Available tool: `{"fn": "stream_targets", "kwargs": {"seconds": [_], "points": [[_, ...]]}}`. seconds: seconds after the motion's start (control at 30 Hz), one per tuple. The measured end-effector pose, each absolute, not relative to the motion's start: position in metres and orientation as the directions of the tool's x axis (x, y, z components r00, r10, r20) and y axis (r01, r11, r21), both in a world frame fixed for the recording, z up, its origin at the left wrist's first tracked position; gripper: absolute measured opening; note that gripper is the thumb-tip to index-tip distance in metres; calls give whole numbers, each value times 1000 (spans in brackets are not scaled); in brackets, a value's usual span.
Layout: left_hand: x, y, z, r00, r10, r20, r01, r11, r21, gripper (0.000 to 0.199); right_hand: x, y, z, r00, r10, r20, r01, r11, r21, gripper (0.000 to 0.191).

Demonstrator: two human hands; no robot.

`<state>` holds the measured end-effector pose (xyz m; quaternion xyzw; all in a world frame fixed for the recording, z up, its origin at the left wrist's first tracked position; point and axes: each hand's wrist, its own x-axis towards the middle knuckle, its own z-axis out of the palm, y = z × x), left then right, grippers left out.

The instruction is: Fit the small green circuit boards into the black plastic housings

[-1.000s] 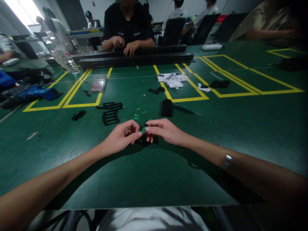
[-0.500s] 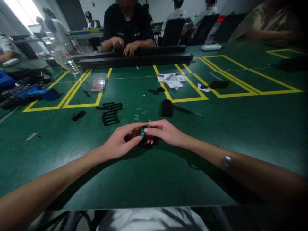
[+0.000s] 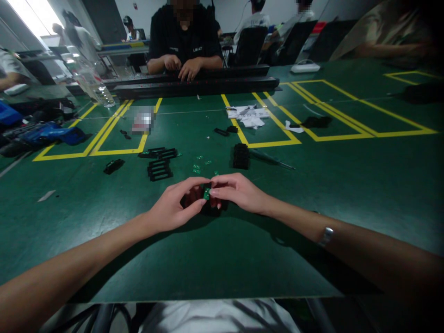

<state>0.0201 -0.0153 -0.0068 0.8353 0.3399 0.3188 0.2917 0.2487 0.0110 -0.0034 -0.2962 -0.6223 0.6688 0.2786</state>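
A small green circuit board [image 3: 206, 194] sits between my two hands, just above the table. My left hand [image 3: 178, 203] is closed on it, thumb at its lower edge. From the other side my right hand [image 3: 239, 192] grips it, with the thumb on its face. Fingers hide whatever lies behind the board; a dark part seems to be there. Just beyond my hands lie several loose green boards [image 3: 197, 167]. Black slotted frames [image 3: 159, 170] rest to the left, and a stack of black parts [image 3: 240, 156] stands to the right.
A screwdriver [image 3: 272, 158] lies right of the stack. Farther back are crumpled white paper [image 3: 248, 114], a plastic bottle [image 3: 103, 94] and long black rails [image 3: 197, 86]. A person in black [image 3: 185, 46] works across the table. Blue tools [image 3: 52, 135] lie at far left.
The green board has turned slightly more upright between my fingers. Both hands stay in almost the same place, and the things on the table have not moved.
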Motion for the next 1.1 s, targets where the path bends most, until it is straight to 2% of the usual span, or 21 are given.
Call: {"fn": "stream_targets", "kwargs": {"seconds": [0.47,0.63,0.8,0.93,1.1], "points": [[20,-16,-7,629,714,308,382,-628,678,43,245,8,-3,-623,775,-108,88,-68,-994,8],[21,-17,-7,634,713,299,391,-629,672,43,244,8,-4,-618,779,-103,115,-40,-993,9],[23,-16,-5,599,755,267,428,-583,691,42,244,9,-7,-606,790,-89,70,-58,-996,8],[25,-14,-5,552,798,243,426,-520,740,41,243,9,-6,-580,811,-78,32,-73,-997,15],[25,-15,-8,521,817,248,442,-507,740,44,241,10,-4,-582,812,-48,10,-52,-999,25]]}}
